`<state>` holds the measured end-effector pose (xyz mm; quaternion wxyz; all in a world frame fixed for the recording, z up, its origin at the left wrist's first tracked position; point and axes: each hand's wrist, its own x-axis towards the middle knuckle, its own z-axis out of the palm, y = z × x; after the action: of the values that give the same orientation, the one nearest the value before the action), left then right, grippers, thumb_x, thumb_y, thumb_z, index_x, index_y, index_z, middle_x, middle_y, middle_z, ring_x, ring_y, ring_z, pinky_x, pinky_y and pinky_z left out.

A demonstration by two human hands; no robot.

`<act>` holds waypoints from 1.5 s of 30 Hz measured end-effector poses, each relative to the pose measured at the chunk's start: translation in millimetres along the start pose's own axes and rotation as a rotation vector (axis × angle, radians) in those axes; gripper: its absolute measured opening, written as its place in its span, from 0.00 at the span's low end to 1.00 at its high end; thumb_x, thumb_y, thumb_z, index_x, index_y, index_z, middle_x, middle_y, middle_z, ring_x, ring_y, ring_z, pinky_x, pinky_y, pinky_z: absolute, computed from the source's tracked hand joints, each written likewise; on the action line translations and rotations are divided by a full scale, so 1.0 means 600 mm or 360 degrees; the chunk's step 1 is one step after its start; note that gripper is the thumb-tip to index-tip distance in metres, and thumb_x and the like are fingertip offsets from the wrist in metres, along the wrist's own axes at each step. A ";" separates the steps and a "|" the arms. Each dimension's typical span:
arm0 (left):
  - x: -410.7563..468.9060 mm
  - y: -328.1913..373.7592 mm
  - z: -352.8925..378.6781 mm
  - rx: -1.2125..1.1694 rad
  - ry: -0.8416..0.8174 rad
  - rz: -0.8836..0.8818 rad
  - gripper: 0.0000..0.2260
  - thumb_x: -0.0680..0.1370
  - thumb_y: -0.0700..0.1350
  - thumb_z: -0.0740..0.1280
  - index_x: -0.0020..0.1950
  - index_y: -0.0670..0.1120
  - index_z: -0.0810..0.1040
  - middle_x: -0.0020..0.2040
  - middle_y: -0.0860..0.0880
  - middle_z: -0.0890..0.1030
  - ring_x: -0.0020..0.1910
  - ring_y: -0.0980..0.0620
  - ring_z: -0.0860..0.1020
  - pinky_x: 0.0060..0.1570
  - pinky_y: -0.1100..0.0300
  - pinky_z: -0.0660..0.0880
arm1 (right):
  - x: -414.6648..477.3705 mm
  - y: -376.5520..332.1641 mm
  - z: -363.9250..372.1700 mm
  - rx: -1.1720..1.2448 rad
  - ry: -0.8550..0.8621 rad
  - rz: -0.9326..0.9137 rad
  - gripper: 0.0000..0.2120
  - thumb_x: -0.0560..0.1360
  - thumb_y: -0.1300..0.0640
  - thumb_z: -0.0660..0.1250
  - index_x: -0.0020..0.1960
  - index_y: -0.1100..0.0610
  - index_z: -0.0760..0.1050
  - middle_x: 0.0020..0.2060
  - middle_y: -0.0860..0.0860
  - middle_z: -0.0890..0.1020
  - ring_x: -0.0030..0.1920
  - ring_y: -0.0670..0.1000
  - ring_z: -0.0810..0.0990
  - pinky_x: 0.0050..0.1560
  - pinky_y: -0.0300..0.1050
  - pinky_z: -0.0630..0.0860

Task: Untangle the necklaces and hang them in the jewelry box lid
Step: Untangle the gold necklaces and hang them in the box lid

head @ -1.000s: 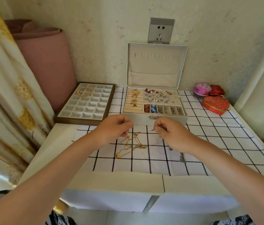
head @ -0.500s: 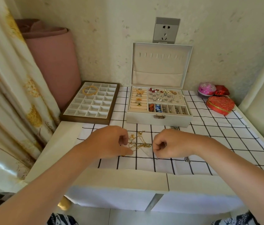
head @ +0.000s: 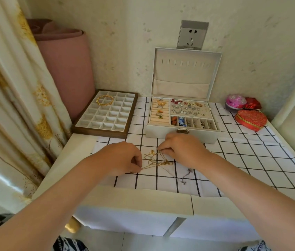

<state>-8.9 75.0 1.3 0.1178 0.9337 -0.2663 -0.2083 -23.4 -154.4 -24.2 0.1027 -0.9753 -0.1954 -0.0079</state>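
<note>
Fingers [head: 163, 148] of the right hand [head: 184, 151] pinch the tangled gold necklaces [head: 156, 161]; the left hand [head: 123, 158] pinches a strand (near side). Tangle lies on the checked cloth [head: 251, 160], before the upright jewelry box lid [head: 184, 73].

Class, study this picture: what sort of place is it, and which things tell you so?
Most likely a room in a home: a patterned curtain, a wall socket, and an open jewelry box and tangled necklaces on a checked cloth.

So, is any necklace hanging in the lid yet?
No, the lid has bare hooks; the gold chains lie tangled on the cloth.
</note>
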 end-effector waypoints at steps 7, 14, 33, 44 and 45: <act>-0.008 -0.023 -0.021 0.0053 -0.0156 -0.0085 0.02 0.73 0.49 0.73 0.42 0.55 0.83 0.40 0.60 0.81 0.43 0.60 0.78 0.41 0.63 0.73 | -0.001 0.014 0.000 -0.0432 0.0081 0.0056 0.09 0.80 0.51 0.60 0.52 0.52 0.79 0.48 0.47 0.81 0.47 0.51 0.80 0.41 0.46 0.77; -0.020 -0.035 -0.034 0.0249 -0.0261 -0.0186 0.01 0.75 0.48 0.72 0.44 0.55 0.82 0.44 0.59 0.80 0.45 0.59 0.77 0.43 0.63 0.74 | -0.003 -0.002 -0.002 -0.0587 0.0027 0.0133 0.09 0.79 0.52 0.59 0.53 0.52 0.76 0.46 0.48 0.81 0.46 0.52 0.80 0.36 0.43 0.68; -0.003 0.008 0.006 0.0327 0.0075 -0.0032 0.08 0.81 0.49 0.62 0.53 0.51 0.81 0.49 0.53 0.81 0.48 0.52 0.78 0.47 0.58 0.75 | -0.031 -0.043 -0.031 -0.0116 -0.0385 0.0206 0.05 0.72 0.51 0.68 0.46 0.48 0.82 0.38 0.41 0.81 0.42 0.44 0.78 0.39 0.40 0.74; -0.028 -0.012 -0.016 0.0143 -0.0322 -0.0082 0.04 0.74 0.46 0.67 0.42 0.53 0.81 0.43 0.57 0.80 0.43 0.56 0.78 0.42 0.63 0.75 | -0.030 -0.041 -0.063 -0.0244 -0.0891 0.0357 0.06 0.70 0.51 0.68 0.46 0.48 0.80 0.44 0.43 0.82 0.45 0.47 0.79 0.42 0.42 0.76; -0.029 -0.011 -0.016 0.0156 -0.0333 -0.0090 0.04 0.74 0.46 0.68 0.41 0.54 0.81 0.43 0.57 0.81 0.44 0.56 0.78 0.43 0.62 0.76 | -0.027 -0.042 -0.062 -0.0214 -0.0791 0.0337 0.05 0.71 0.51 0.67 0.46 0.47 0.79 0.43 0.43 0.81 0.44 0.46 0.78 0.42 0.42 0.76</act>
<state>-14.9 90.8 13.4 0.0378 0.9187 -0.2604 -0.2945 -47.4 -145.3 16.2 -0.0130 -0.9669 -0.1105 0.2295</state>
